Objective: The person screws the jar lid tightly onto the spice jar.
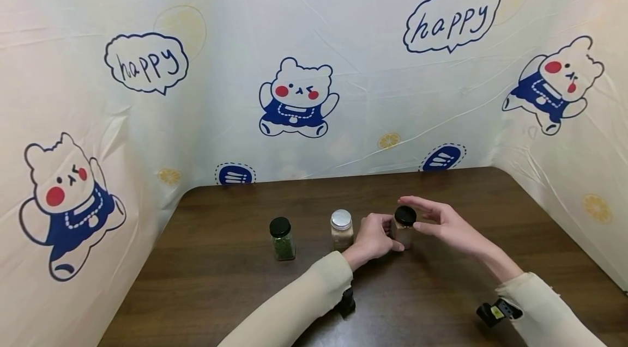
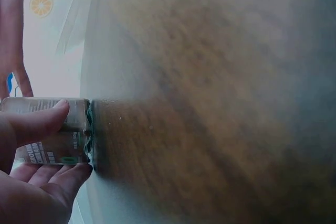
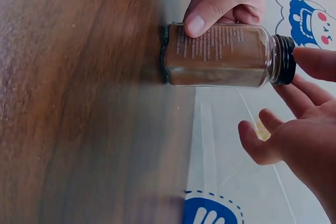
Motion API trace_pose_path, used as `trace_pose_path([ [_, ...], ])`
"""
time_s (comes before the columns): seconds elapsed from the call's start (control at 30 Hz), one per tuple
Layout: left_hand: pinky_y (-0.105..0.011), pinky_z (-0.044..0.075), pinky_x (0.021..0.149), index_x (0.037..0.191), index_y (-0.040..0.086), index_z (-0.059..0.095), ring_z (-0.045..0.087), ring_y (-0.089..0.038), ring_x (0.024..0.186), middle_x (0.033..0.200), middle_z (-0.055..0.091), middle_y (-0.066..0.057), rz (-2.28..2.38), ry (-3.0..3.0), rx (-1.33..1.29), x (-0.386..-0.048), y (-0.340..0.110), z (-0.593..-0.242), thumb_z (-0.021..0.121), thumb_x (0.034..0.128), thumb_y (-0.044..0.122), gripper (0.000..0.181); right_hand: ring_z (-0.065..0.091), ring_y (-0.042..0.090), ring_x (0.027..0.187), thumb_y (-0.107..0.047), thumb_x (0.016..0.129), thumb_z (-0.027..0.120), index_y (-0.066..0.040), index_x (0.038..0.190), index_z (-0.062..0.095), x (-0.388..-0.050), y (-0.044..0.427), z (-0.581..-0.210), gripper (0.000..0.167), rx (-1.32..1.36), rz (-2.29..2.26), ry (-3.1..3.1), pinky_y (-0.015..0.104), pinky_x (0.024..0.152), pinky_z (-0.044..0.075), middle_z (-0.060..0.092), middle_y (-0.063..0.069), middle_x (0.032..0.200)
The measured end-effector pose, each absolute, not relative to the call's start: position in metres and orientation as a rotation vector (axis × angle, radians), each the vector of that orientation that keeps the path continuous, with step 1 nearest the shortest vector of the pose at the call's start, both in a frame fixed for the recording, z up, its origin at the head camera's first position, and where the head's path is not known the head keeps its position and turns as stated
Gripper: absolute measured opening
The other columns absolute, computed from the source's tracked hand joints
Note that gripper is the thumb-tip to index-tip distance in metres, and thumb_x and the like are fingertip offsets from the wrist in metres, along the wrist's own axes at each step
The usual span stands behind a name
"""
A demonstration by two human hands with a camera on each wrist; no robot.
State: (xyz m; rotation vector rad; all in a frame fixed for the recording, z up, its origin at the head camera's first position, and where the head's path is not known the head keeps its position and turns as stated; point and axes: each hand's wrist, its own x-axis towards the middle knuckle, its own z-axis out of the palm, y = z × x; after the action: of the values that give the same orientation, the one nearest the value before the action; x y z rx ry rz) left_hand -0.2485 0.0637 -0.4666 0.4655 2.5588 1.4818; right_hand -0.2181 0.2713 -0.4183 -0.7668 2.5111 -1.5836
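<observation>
A square glass spice jar of brown powder point(image 1: 403, 236) stands upright on the table, with a black screw lid point(image 3: 285, 60) on top. My left hand point(image 1: 374, 238) grips the jar low on its body, thumb on the near side and fingers behind. At the lid is my right hand point(image 1: 448, 224): its thumb and forefingers pinch the rim from opposite sides, while the other fingers hang loosely curled. Printed text shows on the jar's label point(image 2: 47, 148) in the left wrist view.
Left of my left hand stands a silver-lidded jar of pale powder point(image 1: 342, 237). Further left is a black-lidded jar of green herbs point(image 1: 283, 248). All stand on a dark wooden table point(image 1: 221, 276). A printed curtain point(image 1: 368, 91) hangs behind and at both sides.
</observation>
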Motion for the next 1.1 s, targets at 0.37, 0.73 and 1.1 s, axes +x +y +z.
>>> trace_pose_path([
  [0.37,-0.021,0.056,0.080,0.111,0.014,0.081,0.070,-0.001,0.088,0.093,0.077,0.010,1.472,2.561,0.458,-0.2490,0.0639,-0.4673,0.100,0.0672,0.001,0.049,0.059,0.027,0.131,0.001,0.102,0.064,-0.001,0.150,0.055,-0.2196,0.2685,-0.4210,0.049,-0.783,-1.628,2.489,0.024,0.097,0.052,0.056,0.019,0.151],
  [0.73,-0.021,0.056,0.079,0.110,0.014,0.081,0.069,0.000,0.086,0.090,0.077,0.010,1.459,2.563,0.455,-0.2492,0.0639,-0.4656,0.100,0.0673,0.002,0.048,0.059,0.036,0.129,0.004,0.101,0.063,-0.001,0.148,0.059,-0.2201,0.2689,-0.4232,0.047,-0.768,-1.619,2.515,0.024,0.095,0.054,0.051,0.024,0.154],
  [1.1,-0.022,0.056,0.083,0.114,0.013,0.081,0.070,-0.002,0.090,0.095,0.078,0.008,1.463,2.553,0.441,-0.2492,0.0639,-0.4628,0.100,0.0672,0.002,0.052,0.062,0.035,0.125,0.000,0.102,0.066,0.001,0.147,0.059,-0.2194,0.2686,-0.4251,0.046,-0.774,-1.581,2.585,0.024,0.093,0.055,0.054,0.022,0.151],
])
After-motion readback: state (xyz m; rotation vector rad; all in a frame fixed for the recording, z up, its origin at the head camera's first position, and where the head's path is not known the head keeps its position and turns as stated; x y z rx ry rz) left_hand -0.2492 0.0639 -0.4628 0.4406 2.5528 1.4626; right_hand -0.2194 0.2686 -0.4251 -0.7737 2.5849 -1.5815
